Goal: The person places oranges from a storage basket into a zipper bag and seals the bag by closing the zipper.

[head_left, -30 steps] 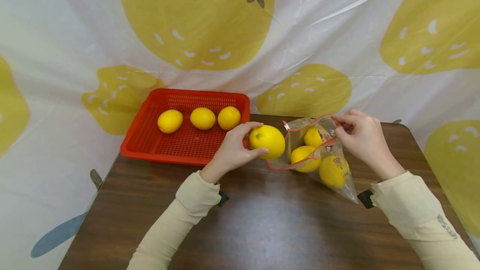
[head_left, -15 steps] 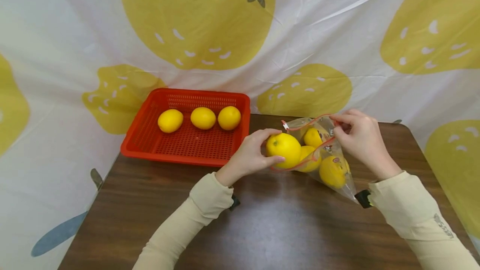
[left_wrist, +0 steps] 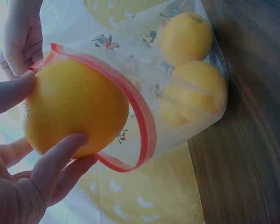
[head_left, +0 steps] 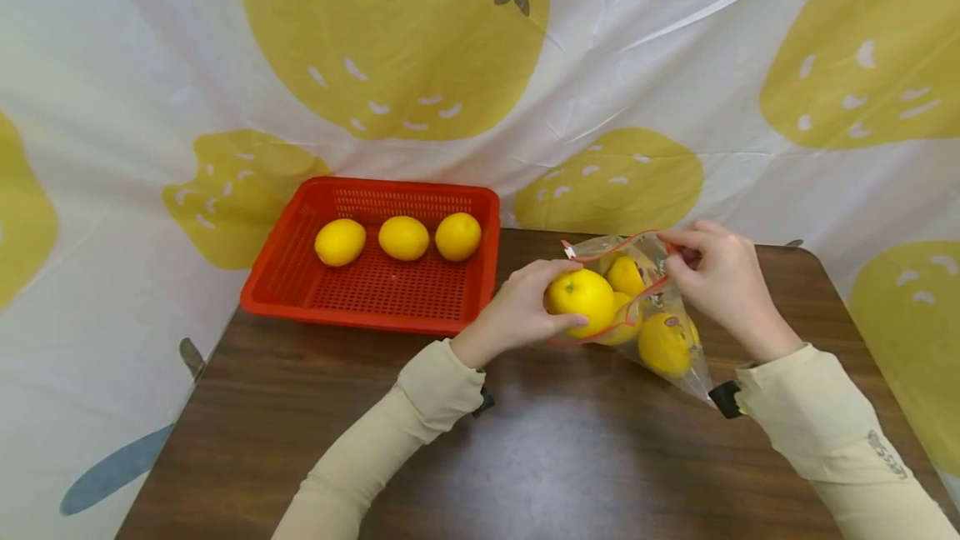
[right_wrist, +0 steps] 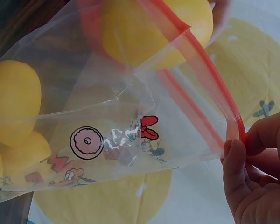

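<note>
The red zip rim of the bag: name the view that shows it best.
The left wrist view: the red zip rim loops around the lemon that the left hand holds. The head view shows the rim small, the right wrist view only the stretch that the right hand pinches.

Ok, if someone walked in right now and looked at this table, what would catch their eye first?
Probably the bright lemon that the left hand holds at the red-rimmed mouth of the clear zip bag, which the right hand pinches open near the table's far right. Next, the red basket at the far left with three lemons in a row, before a curtain of big yellow fruit.
</note>
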A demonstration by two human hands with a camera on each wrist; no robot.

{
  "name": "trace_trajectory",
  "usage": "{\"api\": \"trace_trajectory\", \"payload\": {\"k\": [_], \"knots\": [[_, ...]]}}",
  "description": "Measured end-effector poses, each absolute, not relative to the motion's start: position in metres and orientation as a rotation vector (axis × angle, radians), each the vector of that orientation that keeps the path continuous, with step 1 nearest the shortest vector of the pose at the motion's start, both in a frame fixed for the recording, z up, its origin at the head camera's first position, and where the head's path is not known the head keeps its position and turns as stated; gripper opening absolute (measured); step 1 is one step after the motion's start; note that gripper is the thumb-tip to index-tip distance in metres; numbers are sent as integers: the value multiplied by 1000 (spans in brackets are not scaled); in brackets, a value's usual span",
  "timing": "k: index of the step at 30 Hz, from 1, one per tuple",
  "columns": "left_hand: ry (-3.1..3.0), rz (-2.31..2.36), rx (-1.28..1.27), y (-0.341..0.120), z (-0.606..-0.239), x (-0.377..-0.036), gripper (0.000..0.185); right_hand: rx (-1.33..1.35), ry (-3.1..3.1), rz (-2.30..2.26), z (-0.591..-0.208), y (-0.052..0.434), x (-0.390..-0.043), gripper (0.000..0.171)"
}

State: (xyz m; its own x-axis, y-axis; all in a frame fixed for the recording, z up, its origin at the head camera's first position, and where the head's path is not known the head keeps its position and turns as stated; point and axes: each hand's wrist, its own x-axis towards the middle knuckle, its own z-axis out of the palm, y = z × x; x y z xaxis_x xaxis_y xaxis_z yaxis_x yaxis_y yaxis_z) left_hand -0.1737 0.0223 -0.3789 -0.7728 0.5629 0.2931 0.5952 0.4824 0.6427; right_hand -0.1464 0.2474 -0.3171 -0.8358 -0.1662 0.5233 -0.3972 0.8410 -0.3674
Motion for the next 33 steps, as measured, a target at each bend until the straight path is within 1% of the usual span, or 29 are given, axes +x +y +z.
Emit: {"api": "trace_trajectory", "payload": {"k": [6, 9, 15, 18, 24, 27, 33], "knots": [[-2692, -1147, -1031, 25, -378, -175, 61, 413, -2535, 650, -317, 246, -147, 25], [-2657, -1167, -1087, 25, -379, -177, 62, 415, -2532, 647, -317, 245, -147, 25], [-2472, -1594, -1167, 22, -381, -181, 54, 426, -2489, 649, -316, 245, -149, 22], [-2429, -1629, -1160, 17, -376, -183, 47, 433, -2455, 632, -314, 244, -149, 19], [-2473, -1547, -1038, -3, -363, -194, 41, 426, -2443, 615, -311, 245, -150, 20], [-2563, -1510, -941, -19, -359, -205, 43, 416, -2469, 612, -310, 246, -150, 20], [-2693, -1224, -779, -55, -354, -232, 46, 394, -2515, 588, -308, 248, -149, 22]]}}
